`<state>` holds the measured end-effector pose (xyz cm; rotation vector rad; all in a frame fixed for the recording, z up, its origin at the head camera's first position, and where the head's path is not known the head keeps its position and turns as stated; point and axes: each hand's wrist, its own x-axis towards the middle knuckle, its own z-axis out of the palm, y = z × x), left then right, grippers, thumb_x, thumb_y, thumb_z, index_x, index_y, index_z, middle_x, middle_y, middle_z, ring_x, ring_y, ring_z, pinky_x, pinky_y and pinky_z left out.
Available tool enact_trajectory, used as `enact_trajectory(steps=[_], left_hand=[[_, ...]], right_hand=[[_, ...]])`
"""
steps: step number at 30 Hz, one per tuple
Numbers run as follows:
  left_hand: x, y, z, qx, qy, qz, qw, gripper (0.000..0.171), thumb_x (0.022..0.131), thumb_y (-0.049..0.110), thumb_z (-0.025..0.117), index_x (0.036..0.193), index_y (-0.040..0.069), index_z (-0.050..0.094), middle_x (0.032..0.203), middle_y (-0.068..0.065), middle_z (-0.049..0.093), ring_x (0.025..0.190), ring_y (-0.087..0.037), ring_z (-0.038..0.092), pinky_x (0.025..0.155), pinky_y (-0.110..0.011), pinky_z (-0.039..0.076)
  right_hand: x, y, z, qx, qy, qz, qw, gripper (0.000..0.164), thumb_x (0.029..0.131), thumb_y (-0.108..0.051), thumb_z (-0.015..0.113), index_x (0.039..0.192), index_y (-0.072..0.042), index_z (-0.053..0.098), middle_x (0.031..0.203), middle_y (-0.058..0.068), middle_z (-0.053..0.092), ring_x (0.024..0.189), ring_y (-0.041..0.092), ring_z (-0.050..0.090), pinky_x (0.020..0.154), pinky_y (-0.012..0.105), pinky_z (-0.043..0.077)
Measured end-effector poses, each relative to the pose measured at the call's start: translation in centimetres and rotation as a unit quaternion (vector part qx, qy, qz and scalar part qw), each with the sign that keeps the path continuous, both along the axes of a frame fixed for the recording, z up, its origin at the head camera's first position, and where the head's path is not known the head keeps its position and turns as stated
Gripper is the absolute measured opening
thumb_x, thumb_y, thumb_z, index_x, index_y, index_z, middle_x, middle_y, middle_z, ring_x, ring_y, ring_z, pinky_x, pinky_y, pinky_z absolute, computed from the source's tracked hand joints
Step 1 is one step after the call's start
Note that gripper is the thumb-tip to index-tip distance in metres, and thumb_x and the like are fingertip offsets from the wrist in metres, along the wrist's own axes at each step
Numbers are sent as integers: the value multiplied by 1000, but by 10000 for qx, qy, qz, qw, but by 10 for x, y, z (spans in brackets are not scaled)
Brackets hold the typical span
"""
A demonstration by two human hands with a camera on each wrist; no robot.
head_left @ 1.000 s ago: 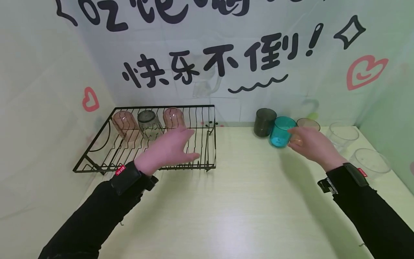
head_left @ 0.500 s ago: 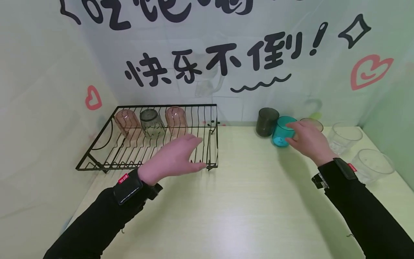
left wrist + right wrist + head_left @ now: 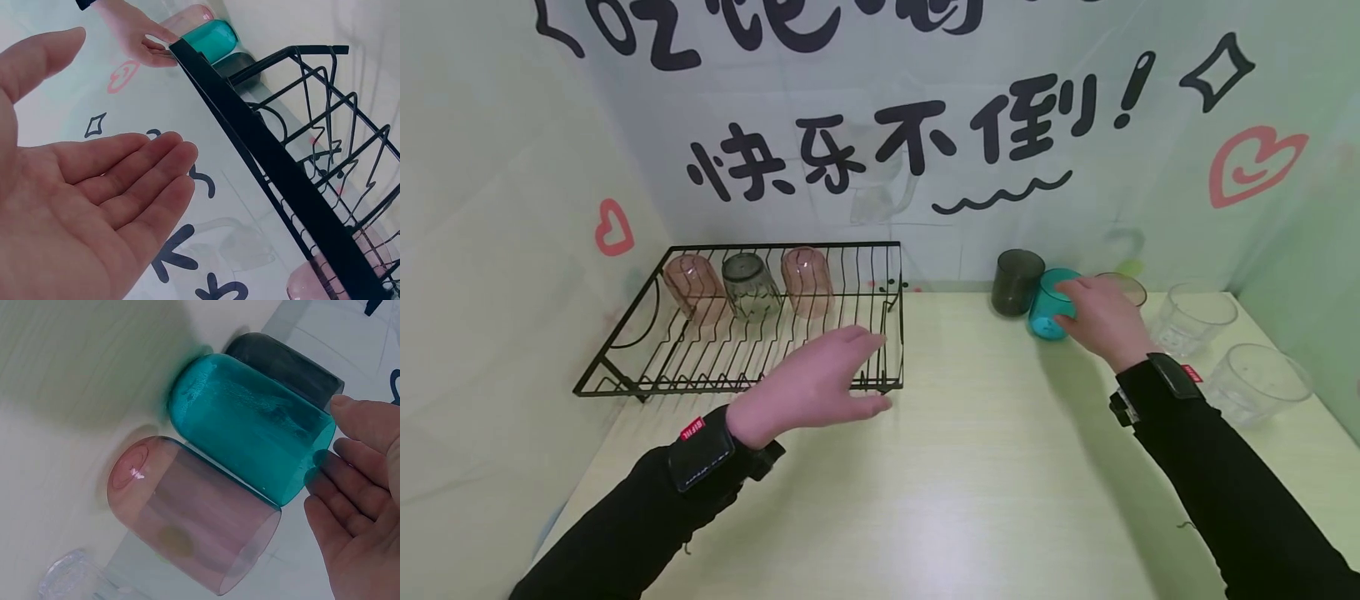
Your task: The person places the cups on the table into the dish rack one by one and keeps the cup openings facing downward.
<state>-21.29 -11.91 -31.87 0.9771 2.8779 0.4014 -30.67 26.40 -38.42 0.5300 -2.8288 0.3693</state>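
Right hand: my right hand [image 3: 1101,315] lies over the rim of the teal cup [image 3: 1047,307], fingers nearly straight. In the right wrist view they are just beside the rim and not curled round it, so I judge no grip yet.
Left hand: my left hand [image 3: 820,379] floats flat, fingers apart, holding nothing, at the front right corner of the rack [image 3: 741,321].
Teal cup: it stands on the tabletop [image 3: 940,467] at 1 o'clock from me, between the dark cup [image 3: 1017,282] and the pink cup [image 3: 194,512], very close to both.
Done: three cups already sit upside down at the back left of the rack.
Left: I judge the teal, dark and pink cups and two clear cups [image 3: 1255,382] wait on the tabletop.
Room: the rack's right half is free. The tabletop between rack and cups is open. The back wall is close at 12 o'clock.
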Motion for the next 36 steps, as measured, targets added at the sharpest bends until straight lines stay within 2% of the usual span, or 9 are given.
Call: enact_trajectory(steps=[4,9,17,24,30,33,36], left_hand=[[2,1,-2,114,-68,-60,9999,76,87,40,74,143,-3,47,140,-17,53,128,-31,50,106,-43,42],[5,2,-5,265,-16,-162,9995,73,87,38,74,142,-2,49,138,-17,54,127,-30,51,105,-42,43],[8,11,-6,525,-121,-319,9980,73,86,36,75,143,-1,48,140,-15,53,132,-29,46,109,-41,39],[7,16,-5,515,-180,-286,9981,73,87,37,75,144,0,48,141,-14,53,133,-28,46,109,-41,39],[6,15,-4,609,-83,-385,9974,73,86,36,76,144,-1,48,140,-14,54,131,-28,47,109,-40,39],[5,14,-3,705,-74,-403,9967,73,86,35,76,144,-1,47,140,-14,54,131,-28,48,109,-40,39],[5,14,-1,803,-100,-395,9959,74,87,35,76,144,-1,47,140,-13,54,132,-28,46,110,-40,37]], right_hand=[[-4,-3,-1,175,-173,-12,9997,44,87,-6,74,125,11,58,122,31,58,115,48,51,97,58,43],[-7,-7,-3,365,-161,3,9992,42,87,-5,73,123,12,58,117,31,60,108,47,54,95,56,45],[-9,-11,-9,260,-87,-440,9987,38,87,-4,72,120,9,60,112,29,62,102,47,56,89,58,47],[-7,-10,-13,299,316,-416,9982,12,87,-2,68,97,6,67,85,22,63,77,39,57,67,52,48],[2,-5,-6,151,145,-390,9990,2,89,-1,64,88,1,65,82,17,61,75,35,56,62,47,47],[7,-3,-3,73,116,-389,9991,12,89,-1,63,78,-5,59,73,10,54,69,29,51,53,39,38],[10,-2,0,9,108,-338,9994,24,89,-2,64,72,-10,51,67,5,45,65,26,46,50,34,29]])
